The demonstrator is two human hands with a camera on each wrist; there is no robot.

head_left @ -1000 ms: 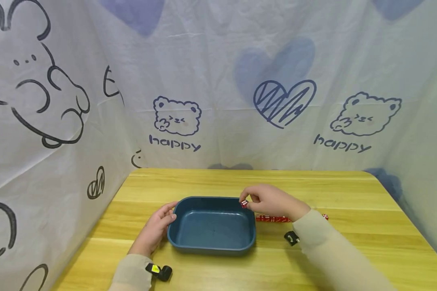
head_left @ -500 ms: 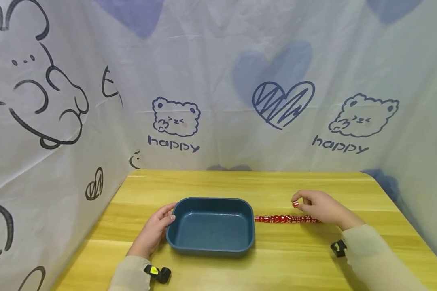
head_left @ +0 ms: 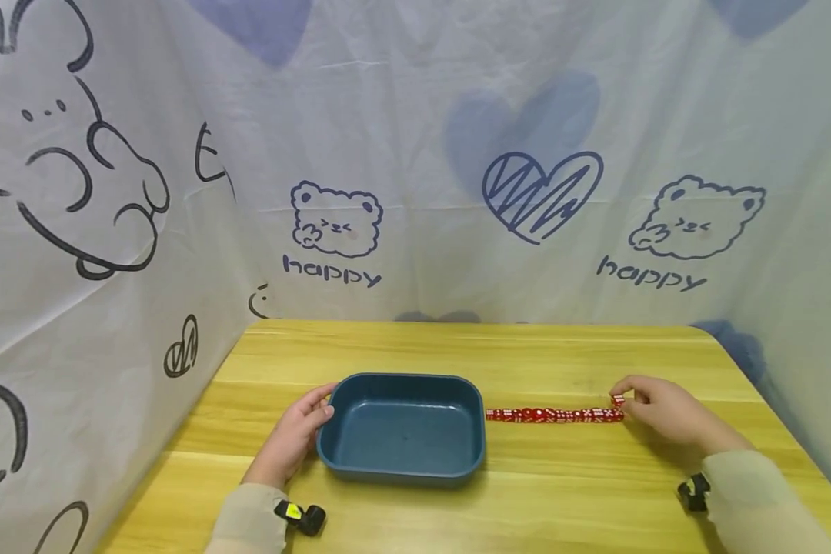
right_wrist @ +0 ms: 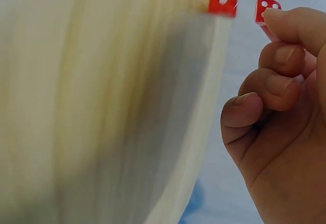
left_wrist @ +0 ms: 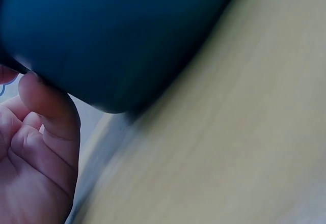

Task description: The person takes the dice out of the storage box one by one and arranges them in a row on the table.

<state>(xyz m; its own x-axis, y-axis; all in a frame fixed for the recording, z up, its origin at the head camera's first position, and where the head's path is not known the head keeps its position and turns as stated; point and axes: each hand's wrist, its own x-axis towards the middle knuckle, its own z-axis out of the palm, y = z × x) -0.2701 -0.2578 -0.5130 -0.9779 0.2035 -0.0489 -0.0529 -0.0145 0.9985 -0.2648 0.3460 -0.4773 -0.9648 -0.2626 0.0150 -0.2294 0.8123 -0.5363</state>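
Note:
A red die with white pips is pinched between the thumb and index finger of my right hand; the other fingers curl toward the palm. It sits right above the right end of a straight row of red dice on the table. At the other end, the row meets the right side of a dark blue-green plastic tub, whose visible inside is bare. My left hand grips the tub's left rim, thumb on the near side, with the other fingers partly hidden behind the wall.
The wood-grain table has its far edge against a white curtain printed with hearts and bears. More curtain hangs along the left and right sides. Small black cameras are strapped at both wrists.
My right hand has moved right with the die, from beside the tub's far right corner to the row's far end, uncovering the row. The left hand and tub have stayed put.

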